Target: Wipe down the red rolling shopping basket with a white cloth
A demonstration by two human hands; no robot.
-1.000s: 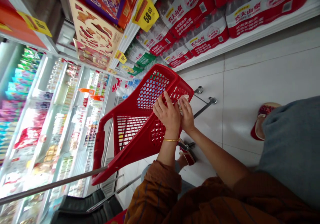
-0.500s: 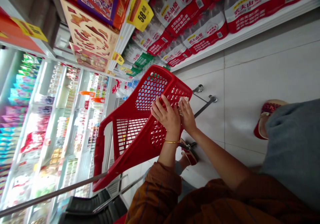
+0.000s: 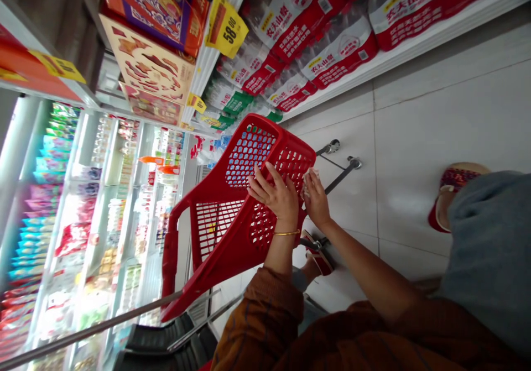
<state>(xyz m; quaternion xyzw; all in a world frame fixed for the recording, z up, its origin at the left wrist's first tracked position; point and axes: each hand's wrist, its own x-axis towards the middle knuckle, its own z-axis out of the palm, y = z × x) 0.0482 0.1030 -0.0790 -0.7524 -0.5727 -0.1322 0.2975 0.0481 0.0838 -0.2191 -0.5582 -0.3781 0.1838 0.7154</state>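
Observation:
A red plastic shopping cart (image 3: 232,266) with honeycomb-like holes in its panels fills the middle of the view, appearing tilted. Spread over its edge, my left hand (image 3: 279,197) rests with fingers apart, a gold bangle at the wrist. Just to the right, my right hand (image 3: 317,200) presses a crumpled whitish cloth or tissue (image 3: 307,183) near the lower side of the cart's perforated panel. Most of that cloth is hidden beneath the fingers.
Red-labelled water bottle packs (image 3: 338,56) line a low shelf along the top. Boxes (image 3: 149,64) stand beside a yellow price tag (image 3: 227,25). Bright goods shelves (image 3: 112,210) are at left. A metal bar (image 3: 99,322) crosses the lower left. Shod feet stand on the tiled floor (image 3: 415,150).
My right hand has slid slightly right and down with the cloth, toward the panel's edge. The left hand stays on the cart. The whole view has shifted a little.

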